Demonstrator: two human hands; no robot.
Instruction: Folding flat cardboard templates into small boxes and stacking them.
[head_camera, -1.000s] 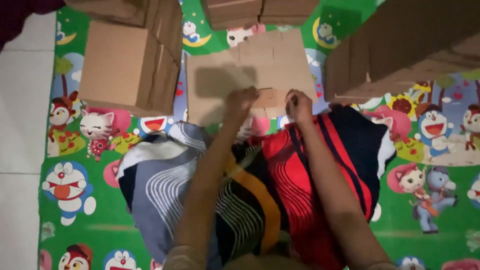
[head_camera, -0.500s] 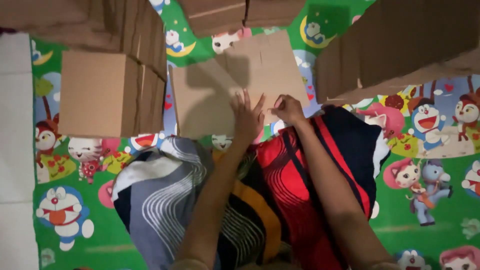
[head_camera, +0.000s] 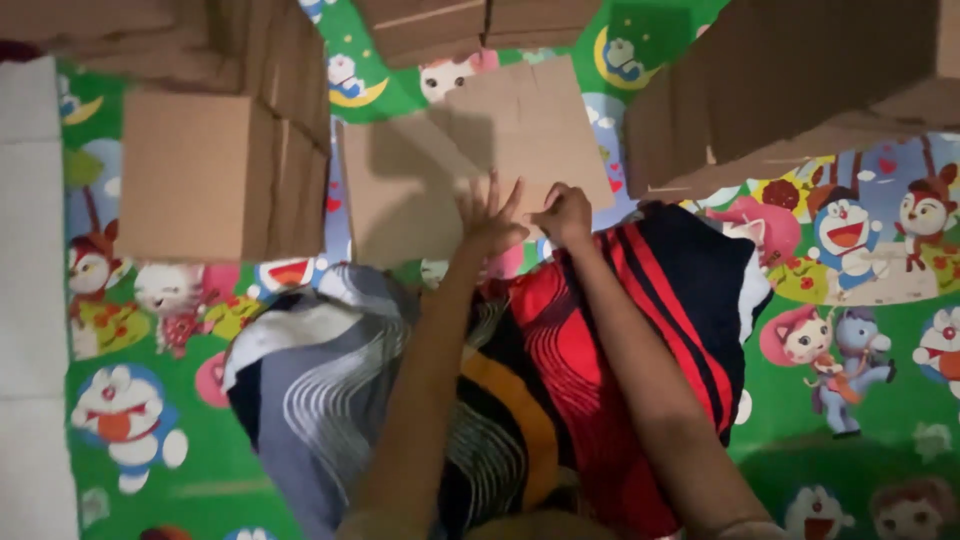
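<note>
A flat brown cardboard sheet (head_camera: 450, 170) is laid on the green cartoon-printed floor mat (head_camera: 850, 330), at about 12 o'clock from the arms. The left hand (head_camera: 488, 218) is spread open, fingers fanned out, and is pressed on the sheet's near edge; nothing is gripped by it. The right hand (head_camera: 564, 213) is curled into a loose fist just at 3 o'clock of the left hand, touching the sheet's near edge; whether the edge is actually pinched cannot be told.

Both forearms are stretched over a striped patterned cloth in grey, black, orange and red (head_camera: 560, 370), draped across the lap at 6 o'clock.

A closed brown cardboard box (head_camera: 195, 175) is stood at 9 o'clock of the sheet, just beside it. A second brown cardboard box (head_camera: 480, 25) is seen at 12 o'clock, at the frame's top edge. A large brown cardboard box with open flaps (head_camera: 790, 80) is seen at 2 o'clock, near the sheet's right corner. White floor tiles (head_camera: 30, 300) are visible along the far 9 o'clock edge, beside the mat.
</note>
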